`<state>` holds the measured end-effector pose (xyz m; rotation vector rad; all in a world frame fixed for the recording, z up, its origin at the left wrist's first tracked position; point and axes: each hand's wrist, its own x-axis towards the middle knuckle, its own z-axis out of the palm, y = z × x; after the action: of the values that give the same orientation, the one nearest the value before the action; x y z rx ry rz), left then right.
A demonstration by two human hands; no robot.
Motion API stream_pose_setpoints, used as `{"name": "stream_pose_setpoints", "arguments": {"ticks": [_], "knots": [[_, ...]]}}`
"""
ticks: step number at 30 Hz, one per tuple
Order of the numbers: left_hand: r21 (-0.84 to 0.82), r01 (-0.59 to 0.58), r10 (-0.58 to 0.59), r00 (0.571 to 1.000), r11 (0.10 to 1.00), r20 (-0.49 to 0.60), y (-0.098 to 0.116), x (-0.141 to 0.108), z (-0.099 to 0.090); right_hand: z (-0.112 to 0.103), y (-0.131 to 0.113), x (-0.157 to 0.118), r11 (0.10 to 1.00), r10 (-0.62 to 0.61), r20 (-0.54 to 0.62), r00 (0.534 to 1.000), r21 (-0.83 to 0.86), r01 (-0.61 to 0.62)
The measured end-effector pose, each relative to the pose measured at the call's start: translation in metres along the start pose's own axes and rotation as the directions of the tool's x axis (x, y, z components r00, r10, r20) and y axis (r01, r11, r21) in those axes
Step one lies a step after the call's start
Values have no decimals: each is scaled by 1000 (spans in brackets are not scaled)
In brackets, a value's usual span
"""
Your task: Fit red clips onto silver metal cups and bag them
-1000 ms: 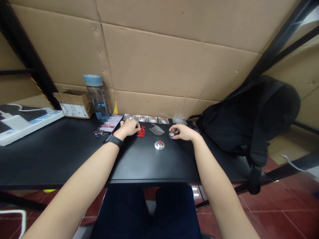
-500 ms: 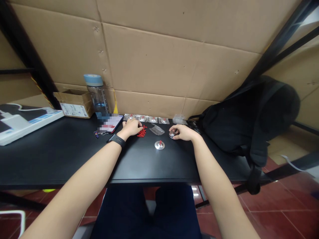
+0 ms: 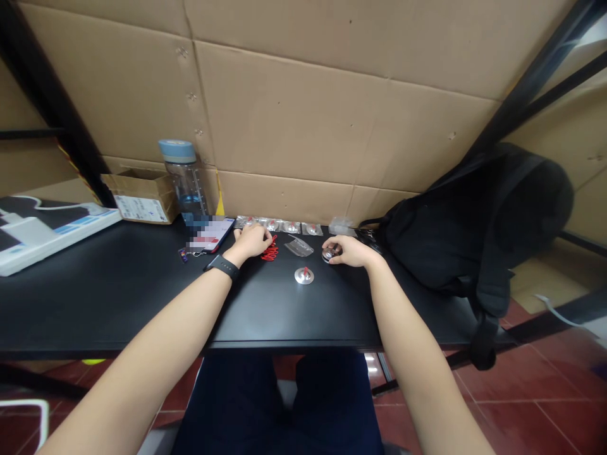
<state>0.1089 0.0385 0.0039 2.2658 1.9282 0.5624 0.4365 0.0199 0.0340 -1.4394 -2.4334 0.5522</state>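
Observation:
My left hand (image 3: 252, 242), a black watch on its wrist, is closed with thumb and fingertips on a small pile of red cords (image 3: 270, 253). To the right, my right hand (image 3: 349, 251) has its fingers curled around a small stack of metal finger cymbals (image 3: 328, 255) resting on the black table (image 3: 284, 316). Between the hands and closer to me lies one domed silver finger cymbal (image 3: 304, 276) with a red cord loop on top. A clear plastic bag (image 3: 300, 247) lies flat between the hands.
Several bagged finger cymbals (image 3: 291, 227) line the back edge, beside more clear plastic (image 3: 341, 225). At left are a phone (image 3: 215, 234), a water bottle (image 3: 186, 183), a cardboard box (image 3: 142, 199) and a power strip (image 3: 61, 237). A black backpack (image 3: 441, 234) fills the right.
The left fingertips have shifted slightly on the red cords, and the cord pile has changed shape a little. My right hand stays at the cymbal stack, almost unmoved.

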Motion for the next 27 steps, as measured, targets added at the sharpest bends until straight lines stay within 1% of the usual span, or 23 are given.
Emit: {"name": "stream_pose_setpoints", "arguments": {"ticks": [3, 6, 7, 9, 12, 16, 19, 22, 25, 27], "knots": [[-37, -7, 6, 1000, 999, -17, 2, -2, -8, -2, -4, -1, 1000, -13, -29, 999, -3, 13], [-83, -25, 19, 997, 996, -69, 4, -4, -13, -3, -7, -2, 999, -37, -54, 998, 18, 38], [-109, -50, 40, 995, 993, -91, 5, -4, -14, -3, -8, -2, 999, -44, -60, 997, 24, 45], [-183, -139, 116, 985, 973, -132, 8, -6, -14, -3, -8, -2, 998, -55, -72, 996, 23, 56], [-291, -273, 227, 957, 917, -182, 13, -9, -14, -3, -9, -2, 998, -59, -85, 995, 12, 61], [-381, -334, 256, 936, 862, -243, 19, -13, -14, -3, -9, -2, 998, -63, -87, 994, 6, 63], [-428, -400, 313, 913, 810, -262, 23, -14, -15, -3, -10, -2, 997, -70, -93, 993, 8, 71], [-397, -427, 362, 903, 813, -229, 25, -15, -16, -3, -11, -2, 997, -73, -96, 993, 1, 73], [-266, -403, 361, 912, 876, -193, 23, -15, -20, -3, -11, -2, 997, -71, -101, 992, -15, 69], [-191, -401, 384, 915, 896, -122, 20, -16, -23, -3, -11, -2, 997, -71, -101, 992, -15, 70]]}}
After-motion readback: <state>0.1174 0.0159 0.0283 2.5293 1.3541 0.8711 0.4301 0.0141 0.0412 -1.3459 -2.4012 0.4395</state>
